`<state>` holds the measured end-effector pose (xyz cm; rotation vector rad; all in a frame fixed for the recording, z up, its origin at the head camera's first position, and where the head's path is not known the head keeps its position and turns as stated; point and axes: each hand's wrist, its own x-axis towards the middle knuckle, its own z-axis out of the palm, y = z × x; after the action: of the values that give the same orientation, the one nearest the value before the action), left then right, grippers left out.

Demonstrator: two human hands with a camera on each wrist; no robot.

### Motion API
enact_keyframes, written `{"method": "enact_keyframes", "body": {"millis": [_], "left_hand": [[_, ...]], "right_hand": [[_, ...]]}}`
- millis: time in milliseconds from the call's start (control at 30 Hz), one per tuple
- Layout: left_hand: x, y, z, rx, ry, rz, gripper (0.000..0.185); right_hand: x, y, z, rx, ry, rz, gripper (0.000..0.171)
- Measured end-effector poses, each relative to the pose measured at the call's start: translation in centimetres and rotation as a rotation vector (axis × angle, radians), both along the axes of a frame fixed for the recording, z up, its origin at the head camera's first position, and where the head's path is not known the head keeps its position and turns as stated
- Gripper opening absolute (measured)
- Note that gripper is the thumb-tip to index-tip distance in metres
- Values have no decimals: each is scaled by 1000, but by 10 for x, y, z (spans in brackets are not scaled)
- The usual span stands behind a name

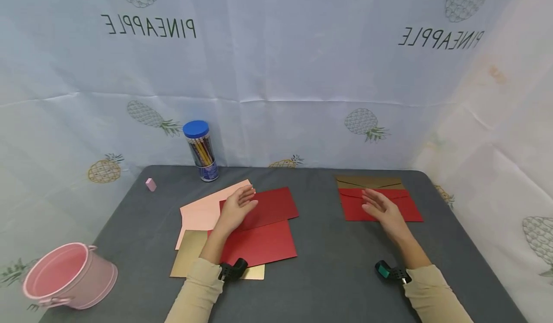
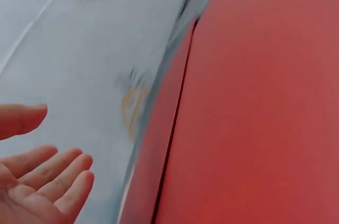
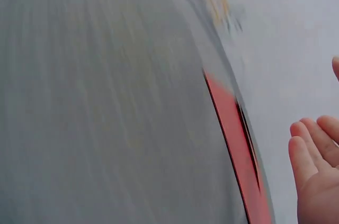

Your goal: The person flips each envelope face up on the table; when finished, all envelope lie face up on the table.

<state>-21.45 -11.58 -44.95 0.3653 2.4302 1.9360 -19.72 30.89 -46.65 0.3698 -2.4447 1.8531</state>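
Note:
In the head view my left hand [image 1: 235, 209] hovers over a loose spread of paper pieces, its fingers relaxed and holding nothing. Under and around it lie a pink sheet [image 1: 200, 215], an upper red envelope [image 1: 274, 205], a lower red envelope [image 1: 263, 244] and a gold piece [image 1: 187, 253]. My right hand [image 1: 386, 212] is above another red envelope [image 1: 406, 207], which overlaps a brown-gold envelope [image 1: 390, 183] behind it. That hand is empty too, fingers loosely extended. Both wrist views show the fingers apart, with nothing between them.
A clear jar of pencils with a blue lid [image 1: 200, 148] stands at the table's back edge. A small pink block [image 1: 150, 184] lies at the back left. The pink bucket [image 1: 73, 275] is at the left edge. A pineapple-print cloth [image 1: 294, 64] hangs behind the dark table [image 1: 319, 275].

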Motion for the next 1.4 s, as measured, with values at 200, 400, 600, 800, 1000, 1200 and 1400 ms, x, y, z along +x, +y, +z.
{"method": "enact_keyframes", "body": {"millis": [200, 400, 600, 800, 1000, 1200, 1400], "left_hand": [[7, -44, -9, 19, -76, 99, 58], [11, -62, -12, 0, -126, 131, 55], [10, -69, -11, -25, -177, 181, 52], [11, -72, -13, 18, -224, 182, 52], [11, -71, -14, 25, -225, 199, 52], [10, -68, -18, 87, -240, 272, 50], [8, -64, -23, 227, -271, 343, 51]], "right_hand": [[-4, -55, -4, -79, -30, 145, 58], [-10, -97, -7, -95, -100, 254, 61], [-14, -123, -10, -73, -168, 300, 64], [-15, -136, -13, -24, -194, 278, 67], [-17, -146, -15, -18, -208, 235, 66], [-20, -155, -19, -82, -214, 186, 60], [-21, -164, -25, -125, -209, 119, 56]]}}
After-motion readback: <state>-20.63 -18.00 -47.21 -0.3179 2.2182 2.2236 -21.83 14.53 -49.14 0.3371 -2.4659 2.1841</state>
